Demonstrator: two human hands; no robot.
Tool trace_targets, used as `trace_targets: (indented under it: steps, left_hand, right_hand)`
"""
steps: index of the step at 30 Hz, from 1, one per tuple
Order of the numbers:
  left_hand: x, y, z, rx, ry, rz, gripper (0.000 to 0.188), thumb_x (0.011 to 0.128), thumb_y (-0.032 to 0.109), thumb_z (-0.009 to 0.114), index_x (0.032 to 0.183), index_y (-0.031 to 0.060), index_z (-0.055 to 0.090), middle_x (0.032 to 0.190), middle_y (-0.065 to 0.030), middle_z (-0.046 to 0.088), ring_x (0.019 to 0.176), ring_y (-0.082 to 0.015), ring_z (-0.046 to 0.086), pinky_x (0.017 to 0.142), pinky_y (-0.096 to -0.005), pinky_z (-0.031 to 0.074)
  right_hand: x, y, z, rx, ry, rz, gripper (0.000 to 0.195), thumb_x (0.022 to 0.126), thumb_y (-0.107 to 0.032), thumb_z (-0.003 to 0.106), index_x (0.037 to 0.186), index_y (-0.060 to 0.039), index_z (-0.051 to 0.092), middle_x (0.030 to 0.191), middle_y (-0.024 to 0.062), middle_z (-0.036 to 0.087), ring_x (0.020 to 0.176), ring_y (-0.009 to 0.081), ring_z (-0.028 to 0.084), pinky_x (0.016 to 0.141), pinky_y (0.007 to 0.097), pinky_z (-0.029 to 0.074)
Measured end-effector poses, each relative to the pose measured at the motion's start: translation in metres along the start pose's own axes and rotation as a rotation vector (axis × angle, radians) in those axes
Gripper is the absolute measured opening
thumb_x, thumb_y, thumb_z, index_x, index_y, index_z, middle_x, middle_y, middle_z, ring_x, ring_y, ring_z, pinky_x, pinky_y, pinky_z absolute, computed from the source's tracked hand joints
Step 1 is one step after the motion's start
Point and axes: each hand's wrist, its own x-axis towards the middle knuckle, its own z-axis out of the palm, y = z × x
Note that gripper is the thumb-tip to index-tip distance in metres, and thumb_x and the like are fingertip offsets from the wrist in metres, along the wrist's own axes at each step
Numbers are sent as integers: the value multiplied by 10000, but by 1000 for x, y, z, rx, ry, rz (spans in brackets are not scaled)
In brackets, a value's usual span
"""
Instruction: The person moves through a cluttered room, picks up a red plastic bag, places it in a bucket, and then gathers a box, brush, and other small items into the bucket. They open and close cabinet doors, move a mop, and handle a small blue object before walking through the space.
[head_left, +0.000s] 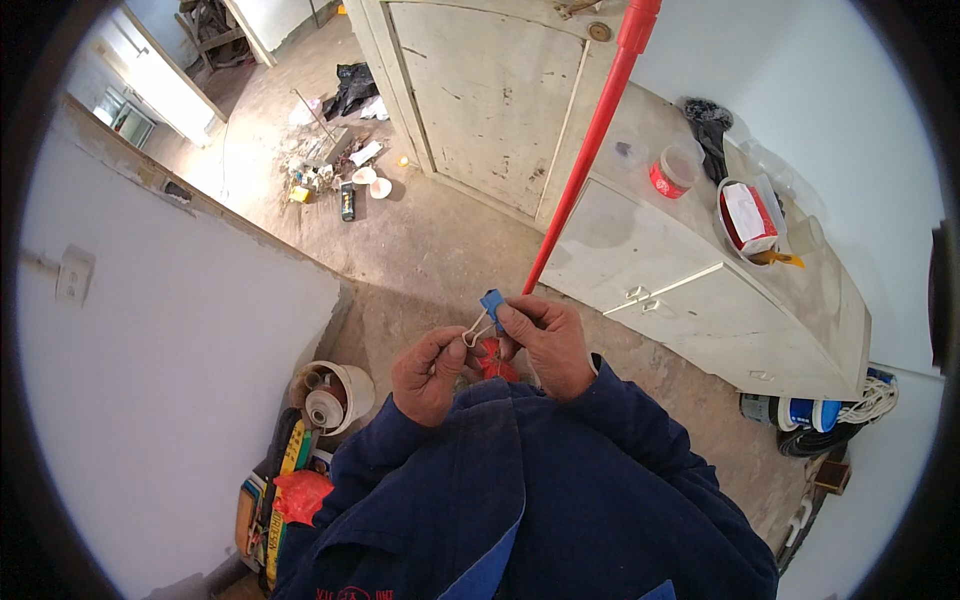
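A small blue binder clip (492, 303) is held up in front of my jacket, at the middle of the view. My right hand (553, 343) pinches its blue body between thumb and fingers. The looped wire handle (470, 334) reaches down to my left hand (429, 376), whose thumb and fingertips close on its end. Below the clip, between my hands, shows a piece of red plastic (496, 361), partly hidden by my fingers. A red pole (585, 161) slants down behind my right hand; its lower end is hidden there.
At the right a low white cabinet (675, 300) bears a red-labelled jar (673, 174) and a tub (750, 225). A bucket (352, 397) and a red bag (304, 495) stand by the left wall. Rubbish (330, 165) lies on the floor near a worn door (487, 97). Coiled cable (870, 401) sits beside the cabinet.
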Motion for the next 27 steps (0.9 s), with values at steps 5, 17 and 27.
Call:
trace_targets:
  steps: [5,17,27]
  left_hand:
    - [-5,0,-3,72,-8,-22,235,963,114,493,1105,-49,587,902,-147,664,801,-196,648,725,-322,542]
    - [-11,-6,0,486,163,14,170,873,69,592,1007,-24,638,804,-140,677,703,-193,661,629,-315,532]
    - [-7,-14,-1,854,131,443,188,801,45,624,985,8,629,752,-152,639,642,-298,635,568,-374,496]
  right_hand:
    - [-3,3,-2,-56,-6,-18,267,921,-193,620,1037,47,639,734,27,606,602,81,537,542,220,447]
    - [-16,5,8,-899,151,-490,423,815,-328,711,1065,-1,615,944,143,628,714,214,633,616,309,517]
    - [-19,20,17,-763,-40,-360,226,861,-256,647,929,-42,626,869,149,621,720,277,644,629,361,525]
